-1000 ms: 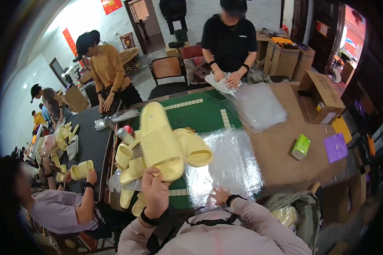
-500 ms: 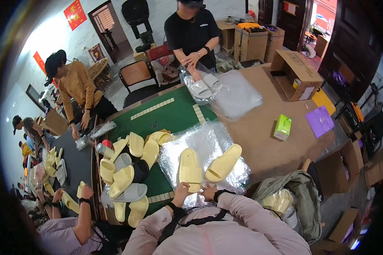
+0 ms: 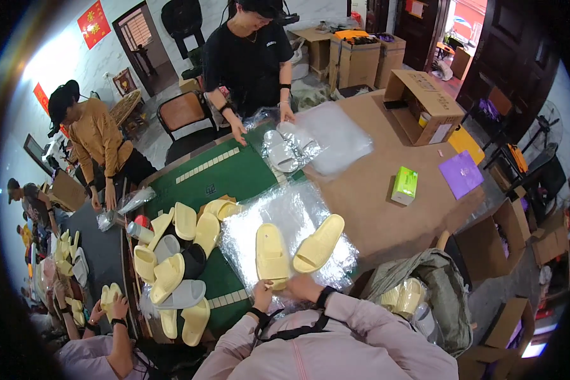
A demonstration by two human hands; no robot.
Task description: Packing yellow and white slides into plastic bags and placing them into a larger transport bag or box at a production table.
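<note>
A pale yellow slipper lies on a stack of clear plastic bags, its strap end toward me. My left hand is at the slipper's near left edge, fingers pinched together; what is between them is too small to make out. Close against the near end of that slipper is my right hand, its fingers pointing left and partly hidden. Just to the right, a second yellow slipper lies slanted on the bags, untouched.
Yellow, grey and black slippers are heaped on my left. Across the table, a person stands by bagged grey slippers. A green box, purple sheet and open carton lie rightward. A sack of bagged slippers stands beside me.
My right hand has moved left, to the near end of the first slipper. The person opposite has spread their hands apart around the bagged grey slippers. The whole view has shifted slightly.
</note>
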